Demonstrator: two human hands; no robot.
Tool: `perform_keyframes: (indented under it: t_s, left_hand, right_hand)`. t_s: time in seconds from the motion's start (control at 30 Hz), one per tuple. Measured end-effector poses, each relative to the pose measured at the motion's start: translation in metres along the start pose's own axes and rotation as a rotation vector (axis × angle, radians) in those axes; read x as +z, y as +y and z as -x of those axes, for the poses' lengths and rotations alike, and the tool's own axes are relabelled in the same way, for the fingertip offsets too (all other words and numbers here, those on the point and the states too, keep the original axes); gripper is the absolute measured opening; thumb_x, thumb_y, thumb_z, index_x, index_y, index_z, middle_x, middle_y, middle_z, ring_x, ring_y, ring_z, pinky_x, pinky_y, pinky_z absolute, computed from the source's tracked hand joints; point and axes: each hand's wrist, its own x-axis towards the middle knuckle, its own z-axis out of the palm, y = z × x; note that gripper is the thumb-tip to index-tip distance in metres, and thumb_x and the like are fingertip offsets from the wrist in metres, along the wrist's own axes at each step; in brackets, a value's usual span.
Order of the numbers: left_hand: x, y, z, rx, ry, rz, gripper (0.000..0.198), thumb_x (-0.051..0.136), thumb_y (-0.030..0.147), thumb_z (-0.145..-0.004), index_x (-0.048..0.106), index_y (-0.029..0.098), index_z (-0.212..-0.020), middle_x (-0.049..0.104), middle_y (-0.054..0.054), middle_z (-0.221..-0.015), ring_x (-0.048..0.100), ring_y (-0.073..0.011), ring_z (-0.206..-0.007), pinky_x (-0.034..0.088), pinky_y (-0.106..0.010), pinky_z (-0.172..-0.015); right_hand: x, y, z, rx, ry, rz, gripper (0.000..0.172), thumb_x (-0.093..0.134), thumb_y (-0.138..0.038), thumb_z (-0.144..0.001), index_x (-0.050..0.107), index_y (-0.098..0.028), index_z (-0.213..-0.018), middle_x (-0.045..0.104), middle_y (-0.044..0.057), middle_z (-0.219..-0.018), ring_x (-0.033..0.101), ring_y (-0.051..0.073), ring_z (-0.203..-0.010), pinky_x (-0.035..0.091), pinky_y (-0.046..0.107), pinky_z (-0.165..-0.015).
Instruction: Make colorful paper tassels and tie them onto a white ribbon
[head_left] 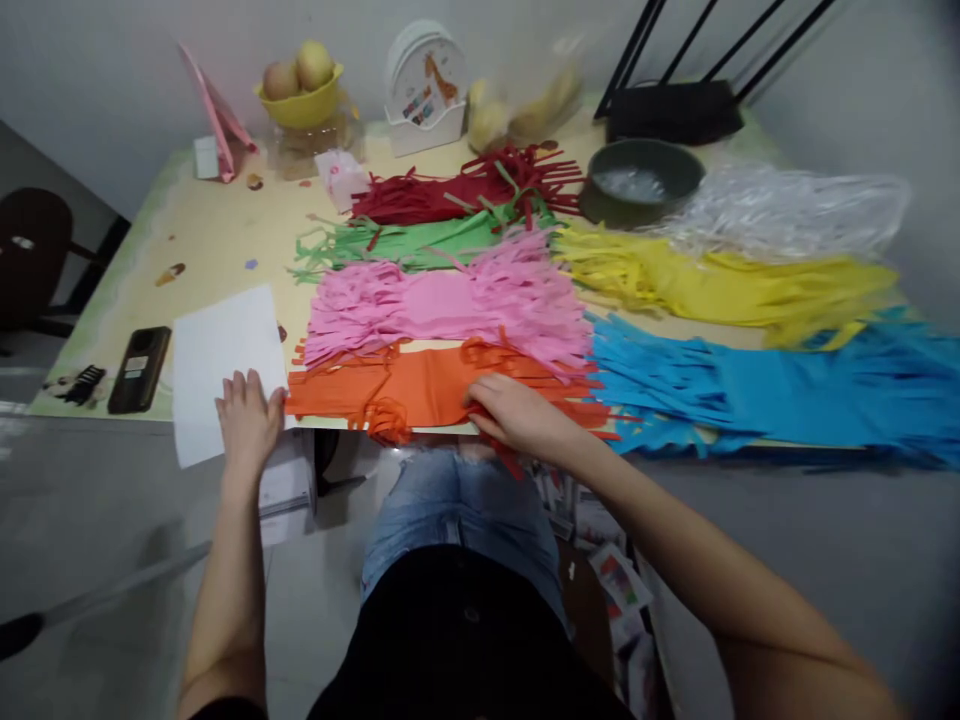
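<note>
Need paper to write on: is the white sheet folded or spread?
Spread: the white sheet lies open with no fold showing, the left hand on it, its near edge overhanging the table.

Table [217, 230]: pale yellow top, greenish along left side, small printed motifs showing.
Near left: dark phone [139, 370]; right of it, white sheet [217, 340], lower part past near edge.
Middle, near to far: orange fringed bundle [427, 385], pink bundle [442, 305], green bundle [420, 243], red bundle [442, 198].
Right: blue bundle [787, 390] near, yellow bundle [720, 285] beyond.
Far right: dark bowl [600, 195], black rack [675, 112].
Far left to middle: pink stand [214, 120], clear container [307, 145], white holder [427, 130].
</note>
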Motion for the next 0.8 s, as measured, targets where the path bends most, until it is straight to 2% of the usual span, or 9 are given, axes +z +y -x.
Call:
perform_keyframes:
  t_s: [0.1, 0.2, 0.27, 0.33, 0.37, 0.47, 0.53, 0.63, 0.8]
  left_hand:
    - [-0.006, -0.051, -0.027, 0.052, -0.129, 0.012, 0.061, 0.040, 0.046, -0.097, 0.049, 0.008, -0.144, 0.035, -0.026, -0.161, 0.026, -0.0404, -0.154, 0.022, -0.064, -0.121]
    - [-0.018, -0.063, -0.046, 0.150, -0.141, 0.077, 0.054, 0.044, 0.047, -0.095, 0.057, 0.011, -0.134, 0.047, -0.023, -0.154, 0.036, -0.0379, -0.149, 0.027, -0.062, -0.120]
    - [-0.026, -0.039, -0.044, 0.191, -0.048, 0.118, 0.049, 0.050, 0.047, -0.093, 0.060, 0.013, -0.127, 0.053, -0.021, -0.149, 0.041, -0.0361, -0.145, 0.030, -0.060, -0.120]
    - [-0.030, 0.009, -0.027, 0.277, 0.102, 0.209, 0.040, 0.055, 0.044, -0.094, 0.063, 0.016, -0.122, 0.060, -0.018, -0.140, 0.050, -0.0312, -0.136, 0.036, -0.052, -0.118]
    - [-0.030, 0.039, -0.015, 0.377, 0.113, 0.295, 0.034, 0.055, 0.040, -0.096, 0.063, 0.018, -0.120, 0.066, -0.014, -0.130, 0.058, -0.0271, -0.126, 0.043, -0.047, -0.113]
    - [-0.018, 0.128, 0.022, 0.766, -0.191, 0.436, 0.020, 0.056, 0.033, -0.098, 0.067, 0.021, -0.110, 0.071, -0.009, -0.111, 0.064, -0.0223, -0.107, 0.051, -0.038, -0.097]
    - [-0.006, 0.169, 0.036, 0.848, -0.349, 0.393, 0.022, 0.062, 0.035, -0.095, 0.067, 0.018, -0.109, 0.069, -0.010, -0.110, 0.063, -0.0243, -0.103, 0.052, -0.039, -0.092]
    - [0.009, 0.191, 0.037, 0.802, -0.462, 0.294, 0.023, 0.066, 0.031, -0.092, 0.067, 0.014, -0.108, 0.067, -0.013, -0.109, 0.061, -0.0276, -0.103, 0.051, -0.041, -0.092]
    - [0.011, 0.183, 0.023, 0.726, -0.557, 0.378, 0.016, 0.064, 0.028, -0.093, 0.067, 0.015, -0.102, 0.067, -0.011, -0.107, 0.062, -0.0256, -0.102, 0.050, -0.040, -0.093]
  right_hand:
    - [-0.001, -0.001, -0.002, -0.029, -0.032, 0.045, 0.013, 0.053, -0.014, -0.092, 0.066, -0.013, -0.092, 0.065, 0.012, -0.097, 0.056, 0.023, -0.093, 0.044, 0.034, -0.087]
    - [-0.003, -0.004, -0.004, -0.004, -0.056, 0.056, 0.011, 0.055, -0.012, -0.090, 0.066, -0.013, -0.088, 0.064, 0.012, -0.095, 0.055, 0.023, -0.092, 0.043, 0.033, -0.087]
    - [-0.005, -0.005, -0.005, 0.036, -0.058, 0.041, 0.008, 0.058, -0.010, -0.088, 0.066, -0.012, -0.089, 0.064, 0.011, -0.096, 0.055, 0.023, -0.094, 0.042, 0.033, -0.087]
    - [-0.007, -0.006, -0.007, 0.066, -0.063, 0.028, 0.007, 0.059, -0.010, -0.087, 0.066, -0.012, -0.089, 0.064, 0.011, -0.097, 0.055, 0.023, -0.094, 0.042, 0.032, -0.087]
    - [-0.008, -0.006, -0.007, 0.073, -0.067, 0.026, 0.006, 0.060, -0.010, -0.087, 0.065, -0.012, -0.088, 0.064, 0.011, -0.097, 0.055, 0.022, -0.094, 0.041, 0.032, -0.087]
    - [-0.011, -0.006, -0.009, 0.087, -0.078, 0.026, 0.004, 0.061, -0.011, -0.088, 0.065, -0.012, -0.089, 0.064, 0.011, -0.098, 0.055, 0.021, -0.093, 0.040, 0.031, -0.086]
    - [-0.013, -0.005, -0.009, 0.102, -0.081, 0.021, 0.005, 0.062, -0.011, -0.088, 0.066, -0.011, -0.091, 0.065, 0.011, -0.100, 0.055, 0.021, -0.095, 0.039, 0.030, -0.087]
    - [-0.014, -0.005, -0.009, 0.117, -0.083, 0.007, 0.006, 0.063, -0.011, -0.088, 0.066, -0.011, -0.093, 0.065, 0.011, -0.102, 0.055, 0.021, -0.097, 0.039, 0.030, -0.087]
    - [-0.018, -0.007, -0.010, 0.125, -0.083, -0.004, 0.006, 0.065, -0.010, -0.087, 0.067, -0.011, -0.092, 0.066, 0.011, -0.101, 0.055, 0.021, -0.096, 0.038, 0.030, -0.086]
